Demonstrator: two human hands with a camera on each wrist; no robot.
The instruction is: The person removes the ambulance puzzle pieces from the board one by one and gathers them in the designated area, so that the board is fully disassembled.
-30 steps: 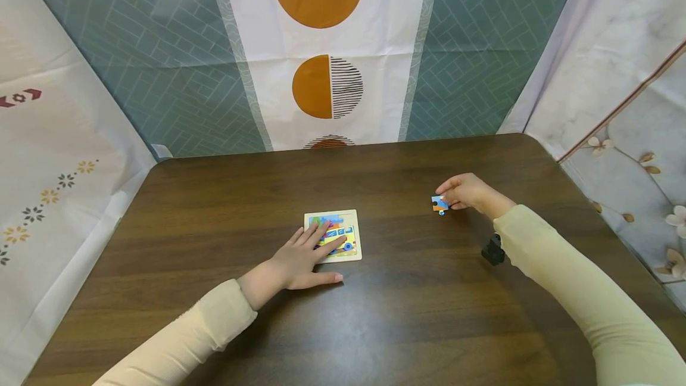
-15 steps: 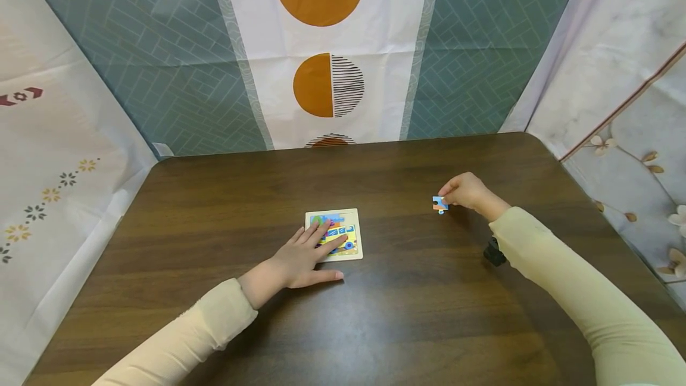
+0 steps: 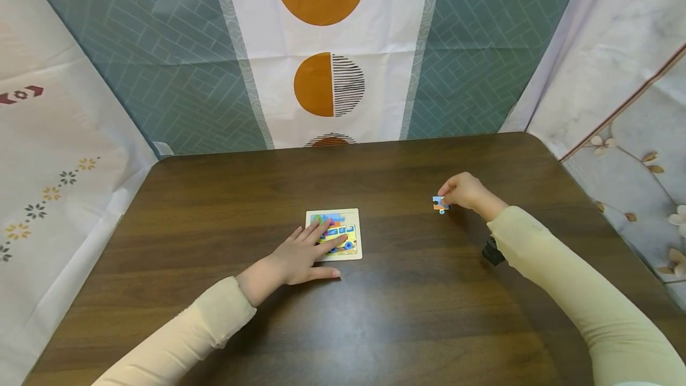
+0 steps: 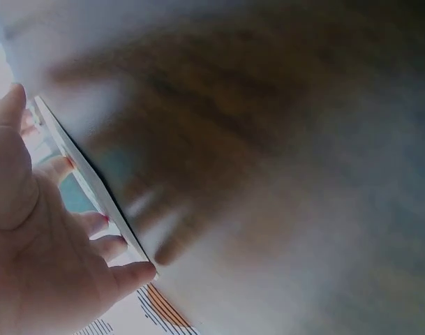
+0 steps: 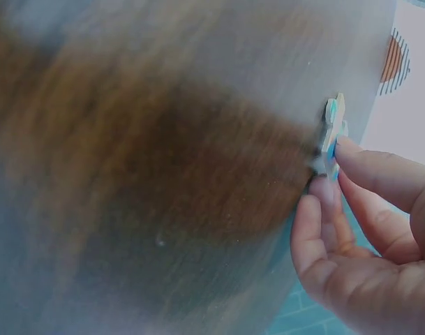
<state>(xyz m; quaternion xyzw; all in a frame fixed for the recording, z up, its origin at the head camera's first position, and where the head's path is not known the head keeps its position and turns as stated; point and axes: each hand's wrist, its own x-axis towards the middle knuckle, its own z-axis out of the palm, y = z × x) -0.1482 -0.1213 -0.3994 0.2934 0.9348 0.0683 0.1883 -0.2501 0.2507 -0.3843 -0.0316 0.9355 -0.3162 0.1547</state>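
Observation:
A small framed jigsaw puzzle [image 3: 351, 217] with a yellow bus picture lies flat near the middle of the table. My left hand [image 3: 300, 257] rests on it with fingers spread, covering its lower left part; the thumb lies on the table beside the frame. In the left wrist view the fingers [image 4: 132, 278] reach along the frame's edge [image 4: 93, 183]. To the right, my right hand [image 3: 465, 191] pinches a loose blue and orange puzzle piece [image 3: 438, 203] by its right side, low over the table. From the right wrist, the piece [image 5: 331, 139] shows edge-on at the thumb tip.
The brown wooden table [image 3: 241, 183] has rounded far corners. A black wrist-worn device [image 3: 493, 251] shows under the right sleeve. Patterned cloths hang behind the table [image 3: 343, 40] and along both sides.
The right hand's fingers have drawn closer together at the puzzle piece, which stays in nearly the same spot. The left hand keeps its place on the jigsaw puzzle.

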